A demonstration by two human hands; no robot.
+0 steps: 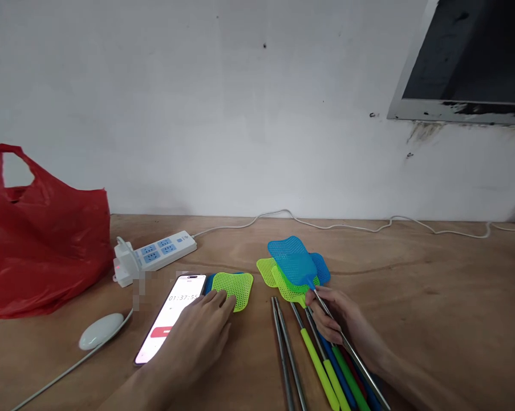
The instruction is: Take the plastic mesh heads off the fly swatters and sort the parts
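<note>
My right hand (pixel 332 314) is closed around the metal rod of a blue fly swatter (pixel 292 260), just below its perforated head. Under that head lie more swatters: a yellow-green swatter head (pixel 289 290) and another blue swatter head (pixel 320 268), with colored handles (pixel 321 371) fanning toward me. My left hand (pixel 203 328) rests with its fingertips on a loose yellow-green swatter head (pixel 235 288); its fingers look extended rather than gripping. A blue swatter head (pixel 214 281) shows partly beneath it. Between my hands lie two bare metal rods (pixel 285 348), side by side.
A phone (pixel 175 311) with a running timer lies partly under my left forearm. Farther left are a white power strip (pixel 167 251), a white mouse-shaped object (pixel 101 331) with a cable nearby, and a red plastic bag (pixel 47 240). A white cord (pixel 334 227) runs along the wall.
</note>
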